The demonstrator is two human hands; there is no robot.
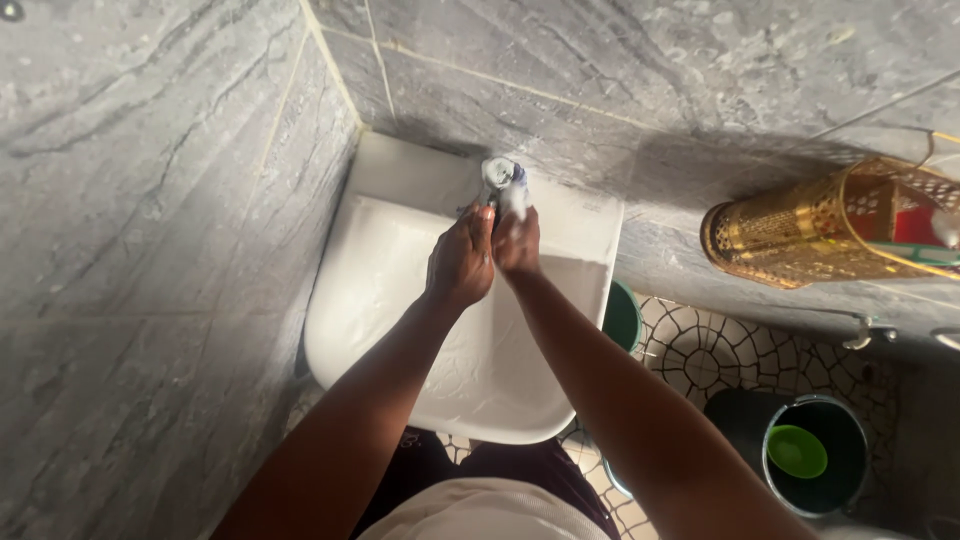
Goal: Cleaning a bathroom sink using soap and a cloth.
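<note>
Both hands meet over the back rim of a white washbasin point(400, 300), at about twelve o'clock from the bowl's centre. The left hand point(461, 255) is curled, its fingers closed toward the chrome tap point(494, 175); whether it truly grips the tap body or only presses against it cannot be told, since the knuckles hide the contact. The right hand point(517, 240) is clenched around a white and blue cloth point(514, 190), which it holds up against the tap's right side.

To do this wiping well, as far as one can judge, the left hand should steady the fitting while the right works the cloth round the spout and base in short turns, keeping the fabric bunched so it reaches the seam where tap meets basin, and pressing lightly so the fitting does not twist.

The tap sits at twelve o'clock from both hands, touching or just beyond the fingertips; the cloth lies at one o'clock from the left hand, directly above the right

Off at three o'clock hangs a golden perforated basket point(800, 235) on the grey marbled wall point(150, 250). At five o'clock, on the patterned floor, stands a dark bucket point(815, 455) holding a green bowl point(797, 451)
</note>
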